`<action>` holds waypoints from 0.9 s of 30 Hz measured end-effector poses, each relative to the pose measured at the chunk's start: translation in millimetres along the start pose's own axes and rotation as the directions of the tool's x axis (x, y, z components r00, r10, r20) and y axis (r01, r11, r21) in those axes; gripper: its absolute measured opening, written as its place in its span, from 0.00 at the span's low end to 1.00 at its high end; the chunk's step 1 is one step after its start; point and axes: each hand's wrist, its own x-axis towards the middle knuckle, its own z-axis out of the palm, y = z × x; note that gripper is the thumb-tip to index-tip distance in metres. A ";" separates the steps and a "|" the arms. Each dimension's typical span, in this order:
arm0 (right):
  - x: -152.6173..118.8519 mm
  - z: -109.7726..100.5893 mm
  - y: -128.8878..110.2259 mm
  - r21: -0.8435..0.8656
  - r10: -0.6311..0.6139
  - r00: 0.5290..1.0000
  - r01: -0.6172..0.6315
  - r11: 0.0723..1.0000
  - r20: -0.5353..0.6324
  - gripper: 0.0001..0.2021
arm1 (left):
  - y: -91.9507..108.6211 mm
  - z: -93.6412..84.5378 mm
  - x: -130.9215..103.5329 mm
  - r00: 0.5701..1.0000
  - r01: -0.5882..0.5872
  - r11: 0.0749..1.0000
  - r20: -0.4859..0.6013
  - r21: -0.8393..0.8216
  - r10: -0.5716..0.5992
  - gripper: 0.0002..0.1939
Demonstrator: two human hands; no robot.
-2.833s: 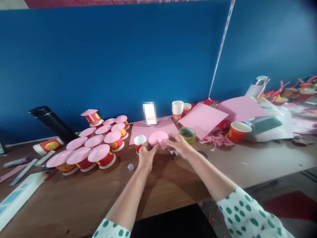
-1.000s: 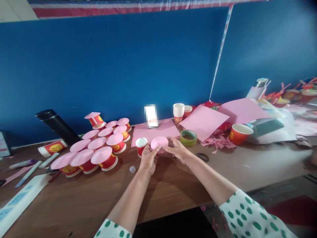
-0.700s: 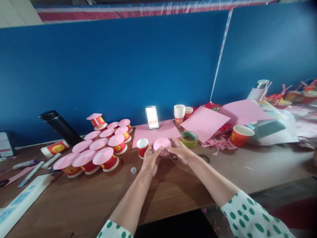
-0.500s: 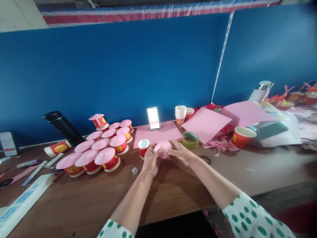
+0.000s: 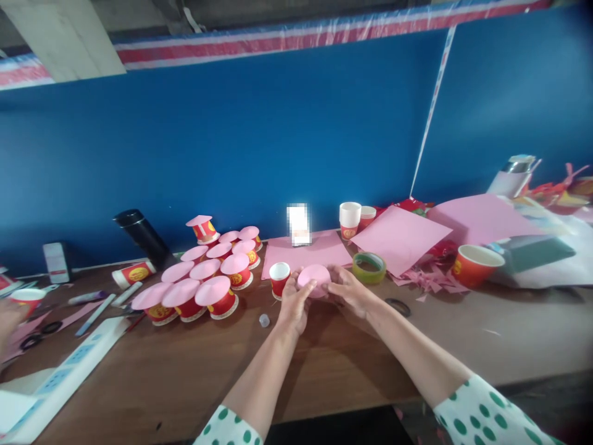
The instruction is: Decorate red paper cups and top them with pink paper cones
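- The desk (image 5: pixel 324 364) is carrying a crowded spread, so the likeliest trouble, as I judge it, is an elbow or sleeve sweeping into the cluster of capped cups (image 5: pixel 204 281) sitting toward the back left; they are standing upside down and close together, and one nudge could be toppling several.
- The pink sheets (image 5: pixel 398 238) are lying near the back edge, right of centre, with paper scraps (image 5: pixel 426 278) beside them; a loose sheet could be sliding under the hands if brushed.
- The left hand (image 5: pixel 293 303) and right hand (image 5: pixel 349 290) are meeting near the middle of the desk, fingers curled in on the pink disc (image 5: pixel 314 276) from either side, thumbs pressing on its rim; the grip is closed on the paper, not spread.
- The tape roll (image 5: pixel 369 267) is sitting just beside the right hand, where a wrist could be knocking it.
- The disc is being held just above the desk, between the two hands. It is looking round, flat-topped, pale pink and thin, so squeezing too hard could be creasing it, and a loose pinch could be letting it slip.
- The small cup (image 5: pixel 279 279) is standing upright, mouth up, just left of the left hand's fingers; it is light and could be tipping at a touch.
- A tiny clear cap (image 5: pixel 264 320) is lying near the left wrist and could be rolling off.
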 end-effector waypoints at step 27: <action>2.3 -8.3 -3.6 -0.068 -0.009 1.000 0.009 0.998 0.009 0.23 | -3.5 -2.9 -0.1 1.000 -0.028 1.000 -0.003 -0.014 0.028 0.32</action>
